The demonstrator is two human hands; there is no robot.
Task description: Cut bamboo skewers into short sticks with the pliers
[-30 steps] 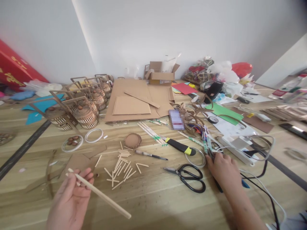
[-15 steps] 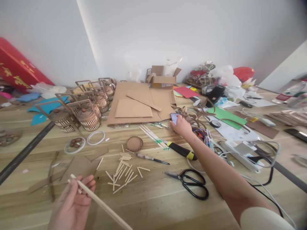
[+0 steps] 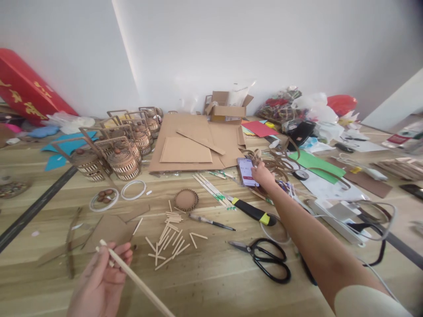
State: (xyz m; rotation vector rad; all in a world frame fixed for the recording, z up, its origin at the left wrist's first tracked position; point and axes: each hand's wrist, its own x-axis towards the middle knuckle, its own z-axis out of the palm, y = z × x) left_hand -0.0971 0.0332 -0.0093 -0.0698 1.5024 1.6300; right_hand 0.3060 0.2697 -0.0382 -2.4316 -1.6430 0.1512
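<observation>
A long pale wooden stick [image 3: 140,281] slants down from the thumb and fingers of my left hand [image 3: 104,277], which is closed around it. Short stick ends also show in that grip. Over on the right, my right hand [image 3: 264,175] has its fingers bent at the right edge of a phone [image 3: 246,171] with a lit screen; its fingertips are partly hidden. Short cut sticks [image 3: 170,237] lie scattered in the middle of the table. Behind them sits a round brown piece with a rope-like rim [image 3: 186,200]. A pen [image 3: 211,221] lies beside it.
Black-handled scissors [image 3: 264,257] and a yellow-black utility knife [image 3: 253,211] lie near my right forearm. Small lidded baskets [image 3: 124,165] stand at the left. Cardboard sheets [image 3: 187,149] and an open box [image 3: 228,112] are behind. Cables and a power strip [image 3: 343,224] lie right.
My right hand has shifted right, from over the phone to its right edge, uncovering more of the screen. The view has turned slightly. My left hand holds the stick as before.
</observation>
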